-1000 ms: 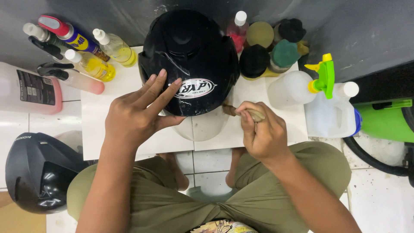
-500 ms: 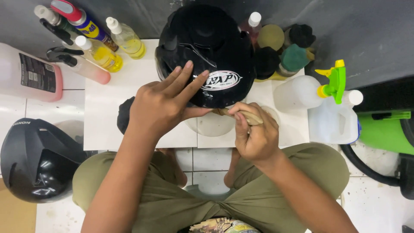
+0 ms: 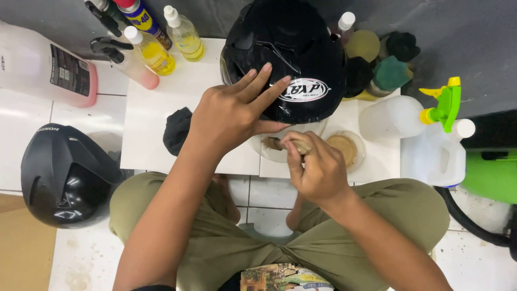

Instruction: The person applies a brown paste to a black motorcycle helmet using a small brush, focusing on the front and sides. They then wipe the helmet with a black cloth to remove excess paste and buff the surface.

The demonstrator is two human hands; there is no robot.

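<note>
A glossy black helmet [image 3: 293, 51] with a white oval sticker stands on a low white table [image 3: 148, 116]. My left hand [image 3: 234, 110] lies flat on the helmet's near side, fingers spread, steadying it. My right hand [image 3: 315, 167] is closed on a small brown applicator [image 3: 299, 145], held at the helmet's lower edge over a clear round dish [image 3: 269, 151]. A second clear dish [image 3: 344, 148] with tan paste sits just right of it. A dark cloth [image 3: 176, 129] lies on the table left of my left hand.
Several spray and squeeze bottles [image 3: 153, 51] stand at the back left, a large pink jug [image 3: 46, 62] beside them. Sponges and pads [image 3: 385, 64] sit at the back right, with two white bottles [image 3: 436, 145]. Another black helmet [image 3: 64, 175] rests on the floor, left.
My view has shifted, so everything sits further right and lower in frame. My left hand stays on the helmet; my right hand with the applicator has moved down a little toward the dish.
</note>
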